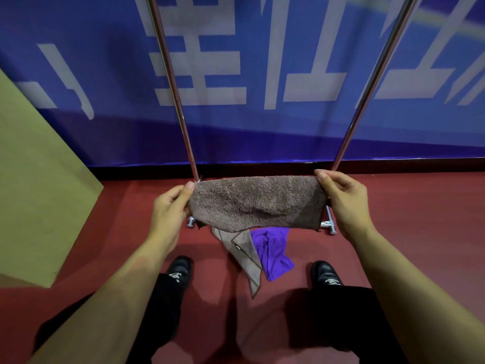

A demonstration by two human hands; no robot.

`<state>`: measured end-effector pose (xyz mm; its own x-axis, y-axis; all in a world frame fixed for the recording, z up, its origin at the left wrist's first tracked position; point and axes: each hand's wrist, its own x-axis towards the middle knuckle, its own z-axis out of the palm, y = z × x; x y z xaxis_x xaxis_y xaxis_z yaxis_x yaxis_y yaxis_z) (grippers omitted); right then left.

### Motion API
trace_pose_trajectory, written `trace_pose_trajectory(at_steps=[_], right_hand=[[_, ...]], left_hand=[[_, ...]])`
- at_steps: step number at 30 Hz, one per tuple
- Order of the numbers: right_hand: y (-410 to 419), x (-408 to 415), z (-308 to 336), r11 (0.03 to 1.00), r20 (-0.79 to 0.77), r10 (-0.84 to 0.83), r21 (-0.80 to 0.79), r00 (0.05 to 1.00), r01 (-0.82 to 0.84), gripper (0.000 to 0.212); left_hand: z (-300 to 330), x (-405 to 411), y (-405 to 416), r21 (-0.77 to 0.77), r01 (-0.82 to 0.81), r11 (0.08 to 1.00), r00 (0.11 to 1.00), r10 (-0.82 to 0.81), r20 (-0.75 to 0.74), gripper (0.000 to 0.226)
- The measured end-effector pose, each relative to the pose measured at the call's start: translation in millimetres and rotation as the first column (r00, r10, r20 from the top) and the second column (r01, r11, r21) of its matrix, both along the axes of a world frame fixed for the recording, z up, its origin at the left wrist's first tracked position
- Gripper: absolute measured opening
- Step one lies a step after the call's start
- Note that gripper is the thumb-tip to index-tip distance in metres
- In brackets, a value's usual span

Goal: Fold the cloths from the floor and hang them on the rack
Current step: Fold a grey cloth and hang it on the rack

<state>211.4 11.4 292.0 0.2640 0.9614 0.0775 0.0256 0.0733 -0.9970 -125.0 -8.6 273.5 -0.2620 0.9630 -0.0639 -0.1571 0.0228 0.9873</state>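
At frame centre the left hand and right hand each pinch an end of the folded brown towel, whose soft, light, limp pile sags between grips.

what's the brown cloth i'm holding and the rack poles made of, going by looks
The brown cloth, pinched at its ends by the left hand and the right hand, looks like terry or microfibre towelling: a fuzzy, matte, looped pile. The rack poles look like polished metal, perhaps chrome-plated or stainless steel: bright streaks of reflection run along them.
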Motion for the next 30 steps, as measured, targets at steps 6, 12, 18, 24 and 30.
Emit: trace_pose_trajectory(at_steps=[6,12,18,24,30], right_hand=[[3,2,-4,0.997,-0.097,0.044,-0.057,0.994,-0.049,0.021],[5,5,-6,0.995,-0.117,0.048,-0.078,0.992,-0.057,0.029],[1,2,-7,0.995,0.016,0.086,-0.056,0.996,-0.085,0.029],[1,1,-7,0.998,-0.019,0.06,-0.034,0.998,-0.06,0.025],[0,1,-6,0.999,-0.009,0.045,-0.024,0.999,-0.046,0.025]], left_hand=[[-2,1,-1,-0.058,0.13,0.99,0.991,-0.131,-0.012,0.017],[-12,-4,0,-0.112,0.177,0.978,0.972,-0.192,-0.139,0.014],[-18,-4,3,-0.041,0.082,0.996,0.852,-0.092,-0.516,0.002],[-16,-2,3,-0.058,0.089,0.994,0.885,-0.105,-0.453,0.007],[-20,-5,5,-0.081,0.01,0.997,0.893,-0.045,-0.447,0.012]])
